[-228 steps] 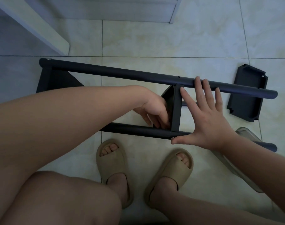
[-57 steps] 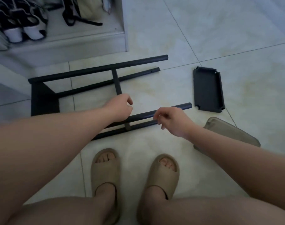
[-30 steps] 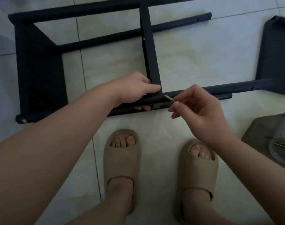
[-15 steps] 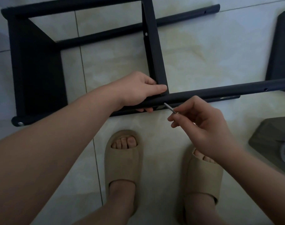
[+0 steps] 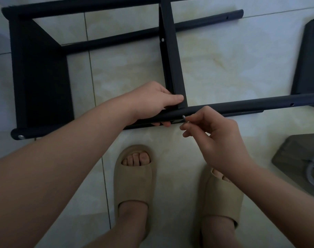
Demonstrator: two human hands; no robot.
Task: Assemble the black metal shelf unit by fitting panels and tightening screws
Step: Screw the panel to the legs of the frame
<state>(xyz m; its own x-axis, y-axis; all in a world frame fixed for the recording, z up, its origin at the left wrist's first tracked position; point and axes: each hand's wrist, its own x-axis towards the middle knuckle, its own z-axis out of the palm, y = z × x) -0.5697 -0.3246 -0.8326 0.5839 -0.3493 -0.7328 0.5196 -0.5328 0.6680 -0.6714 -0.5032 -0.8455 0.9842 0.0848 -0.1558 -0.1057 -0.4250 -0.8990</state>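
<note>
Moved: screw (image 5: pixel 184 119) up to post (image 5: pixel 242 106) — centre frame | left hand (image 5: pixel 152 102) clamps post at panel (image 5: pixel 172 59) | right hand (image 5: pixel 215 140) pinches screw | step: fastening panel | next: align tip with hole, twist

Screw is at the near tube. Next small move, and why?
Probably the right hand should seat the screw in the near tube and start turning: its tip sits at the tube by the middle panel, which the left hand braces.
</note>
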